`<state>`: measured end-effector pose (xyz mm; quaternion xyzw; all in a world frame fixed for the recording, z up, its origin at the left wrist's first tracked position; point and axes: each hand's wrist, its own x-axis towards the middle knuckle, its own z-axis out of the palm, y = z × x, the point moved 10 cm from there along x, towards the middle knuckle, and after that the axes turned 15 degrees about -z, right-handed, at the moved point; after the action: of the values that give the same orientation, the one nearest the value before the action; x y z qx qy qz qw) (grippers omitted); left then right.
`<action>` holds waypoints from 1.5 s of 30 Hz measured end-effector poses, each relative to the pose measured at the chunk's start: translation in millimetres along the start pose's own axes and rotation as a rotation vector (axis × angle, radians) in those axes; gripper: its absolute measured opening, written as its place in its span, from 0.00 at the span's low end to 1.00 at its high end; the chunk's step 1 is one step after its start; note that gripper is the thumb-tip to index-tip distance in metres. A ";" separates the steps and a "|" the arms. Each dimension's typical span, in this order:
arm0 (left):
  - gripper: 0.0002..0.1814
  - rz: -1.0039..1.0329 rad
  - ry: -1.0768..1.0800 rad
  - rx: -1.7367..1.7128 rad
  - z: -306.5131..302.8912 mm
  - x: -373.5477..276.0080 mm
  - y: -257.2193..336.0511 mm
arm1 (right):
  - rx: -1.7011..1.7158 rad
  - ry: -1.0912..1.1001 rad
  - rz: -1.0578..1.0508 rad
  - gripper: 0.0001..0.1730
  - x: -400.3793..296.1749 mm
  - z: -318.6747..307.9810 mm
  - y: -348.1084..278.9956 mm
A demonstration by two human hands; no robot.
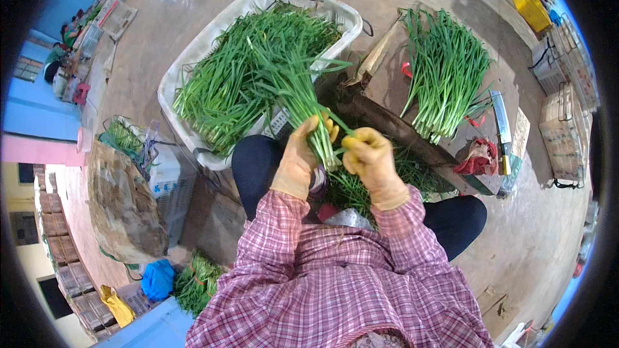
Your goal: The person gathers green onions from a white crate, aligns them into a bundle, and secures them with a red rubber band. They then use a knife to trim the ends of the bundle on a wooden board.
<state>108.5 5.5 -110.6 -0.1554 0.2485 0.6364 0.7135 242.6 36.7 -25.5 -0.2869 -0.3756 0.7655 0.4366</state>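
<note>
My left hand [305, 147], in a pale yellow rubber glove, grips a bunch of green garlic chives [316, 137] near its white stem ends. Its leaves reach over the white plastic crate [169, 70], where a large heap of loose chives [222, 72] lies. Beside the bunch, my right hand [365, 152], gloved alike, pinches a green leaf or stalk [338, 118] that slants up to the bunch. To the right, a neater pile of chives [447, 72] rests on a low board, with a knife [501, 123] and a red cloth [478, 156] near its stem ends.
Loose green trimmings [358, 186] lie below my hands, between my knees. At the left stand a crate with a brown cover [125, 198] and a blue plastic bag [158, 279]. A tied chive bundle [197, 275] lies near my left side. Wrapped crates [563, 130] stand at the far right.
</note>
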 end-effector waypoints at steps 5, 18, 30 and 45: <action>0.14 0.234 0.194 0.177 17.5 -28.8 36.1 | 0.070 -0.056 -0.027 0.06 -20.4 -91.2 -39.7; 0.25 0.063 0.159 0.410 -0.9 -11.3 10.7 | -0.372 -0.341 0.459 0.21 2.4 11.8 81.1; 0.35 -0.053 -0.073 0.225 8.6 -2.5 -18.4 | -1.002 -0.390 0.144 0.26 10.1 -6.5 7.6; 0.26 -0.066 -0.187 0.365 47.5 -12.8 -41.1 | -0.425 0.004 -0.132 0.05 20.2 -27.5 3.7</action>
<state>155.6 14.5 -68.2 0.0283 0.2874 0.5686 0.7702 252.8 62.3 -46.0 -0.3487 -0.5457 0.6382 0.4163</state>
